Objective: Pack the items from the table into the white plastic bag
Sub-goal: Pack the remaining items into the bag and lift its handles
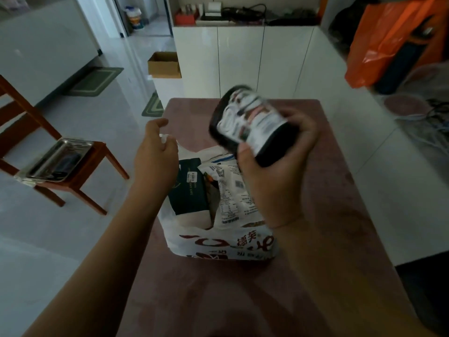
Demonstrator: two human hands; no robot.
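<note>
We're nearly done: white plastic bag [218, 242] sits mid-bench [340, 215], already stuffed with packets; our right grip [279, 171] clutches the last black tray pack [250, 125] above it, left grip [155, 149] pinches the bag handle

**Around the room: what sits beyond the table**

At the left edge of the frame stands a wooden chair [73, 171], reddish-brown, with a shiny metal tray [57, 159] resting on its seat; something dark lies in the tray, too dim to identify. Above it, toward the upper left, a green mat [96, 81] lies on the pale tiled floor. Near the top centre, an open cardboard box [164, 64] sits on a low white stand, just beside a run of white cabinets [243, 59]. At the upper right, a bright orange plastic bag [388, 42] hangs above a tangle of cables [432, 117].
</note>
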